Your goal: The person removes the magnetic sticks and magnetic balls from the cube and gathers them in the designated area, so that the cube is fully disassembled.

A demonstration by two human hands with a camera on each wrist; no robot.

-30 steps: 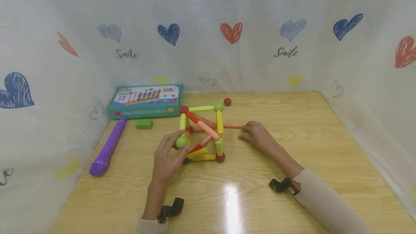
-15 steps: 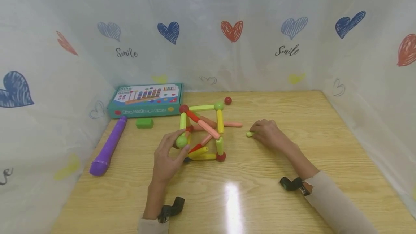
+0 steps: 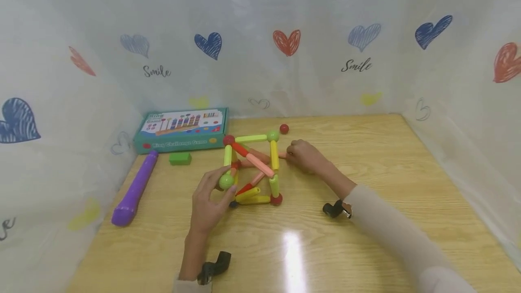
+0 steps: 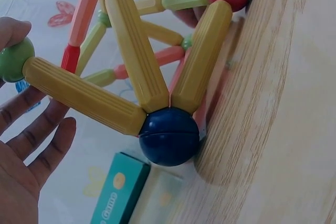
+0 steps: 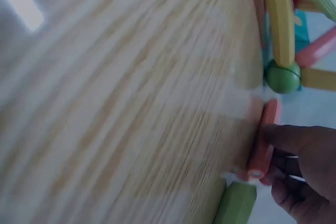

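A cube-like frame of magnetic sticks and balls (image 3: 260, 165) stands mid-table. My left hand (image 3: 209, 207) holds its near-left corner by a green ball (image 3: 226, 181), pinched between thumb and fingers. In the left wrist view, a yellow stick (image 4: 84, 95) runs from that ball to a dark blue ball (image 4: 169, 137) at the bottom, where more yellow sticks meet. Right of the frame, my right hand (image 3: 307, 156) pinches a salmon-pink magnetic stick (image 5: 262, 145) lying low at the table. A light green stick (image 5: 236, 203) lies beside it, hidden by the hand in the head view.
A loose red ball (image 3: 284, 129) lies behind the frame. At the back left is a teal game box (image 3: 179, 144), with a green block (image 3: 180, 158) in front of it. A purple toy microphone (image 3: 136, 189) lies along the left side. White curtains with hearts enclose the table (image 3: 366, 148).
My right hand moved right, with a light green stick at its fingertips, then came back left and took hold of the salmon-pink stick. My left hand stays at the green ball.
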